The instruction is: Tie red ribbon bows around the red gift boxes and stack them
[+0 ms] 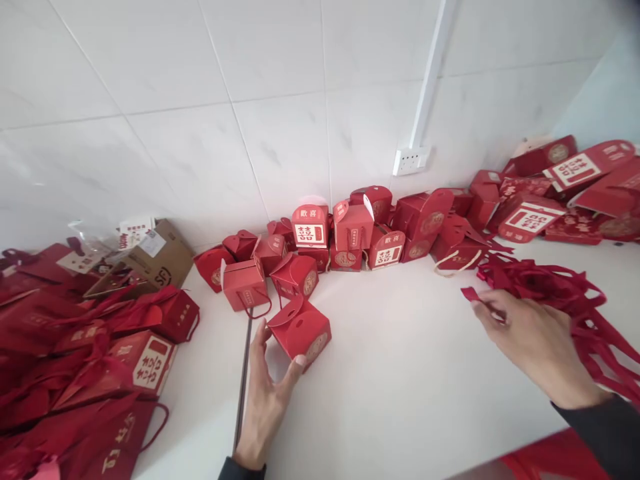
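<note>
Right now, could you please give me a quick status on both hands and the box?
Left hand grips box, box resting on table. Right hand pinches ribbon at ribbon pile. Other boxes crowd close behind.

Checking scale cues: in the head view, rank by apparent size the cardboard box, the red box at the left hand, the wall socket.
1. cardboard box
2. red box, nearer the camera
3. wall socket

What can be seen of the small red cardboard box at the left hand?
The small red cardboard box is folded shut, with a rounded top flap bearing a slot and a round gold emblem on its right face. It sits tilted on the white table. The left hand holds it, thumb at its left edge, fingertip at its near corner.
</note>
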### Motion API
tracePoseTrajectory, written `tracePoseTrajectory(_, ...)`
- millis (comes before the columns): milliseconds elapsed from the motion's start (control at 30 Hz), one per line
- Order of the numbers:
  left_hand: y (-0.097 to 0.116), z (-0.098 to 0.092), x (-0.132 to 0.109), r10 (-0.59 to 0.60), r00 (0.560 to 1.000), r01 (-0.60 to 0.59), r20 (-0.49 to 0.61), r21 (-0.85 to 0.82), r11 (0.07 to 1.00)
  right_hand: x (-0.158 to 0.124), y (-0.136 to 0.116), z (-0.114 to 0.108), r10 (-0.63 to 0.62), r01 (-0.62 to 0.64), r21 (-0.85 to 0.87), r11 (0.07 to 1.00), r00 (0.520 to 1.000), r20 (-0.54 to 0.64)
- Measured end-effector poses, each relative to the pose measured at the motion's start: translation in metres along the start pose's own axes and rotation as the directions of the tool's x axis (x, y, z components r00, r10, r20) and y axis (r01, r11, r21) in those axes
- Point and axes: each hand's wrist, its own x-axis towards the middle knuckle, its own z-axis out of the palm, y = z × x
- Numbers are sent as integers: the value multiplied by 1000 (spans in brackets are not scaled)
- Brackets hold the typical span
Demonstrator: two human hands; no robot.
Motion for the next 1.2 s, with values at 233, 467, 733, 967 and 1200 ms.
tracePoseTrajectory(233, 43, 25, -83, 1, 951, 81, -310, 252, 964, -14, -110, -29, -117, -59, 459, 887, 931, 345)
tracePoseTrajectory(467, 103, 50, -105, -230, 965, 255, 127, -239, 937, -39, -148, -52, -398, -50, 651, 757, 756, 520)
tracePoseTrajectory(733, 101, 54, -87, -259, 948, 316, 186, -447, 836, -56, -146, -51, -415, -147, 606, 781, 604, 681)
tracePoseTrajectory(967, 107, 45, -89, -160, 976, 197, 145, -296, 935, -61, -157, -48, -372, -451, 607, 654, 507, 777)
tracePoseTrajectory(1200, 72, 9, -19, 238, 966, -254, 104, 181, 950, -48, -150, -32, -270, -571, 553, 607, 506, 819)
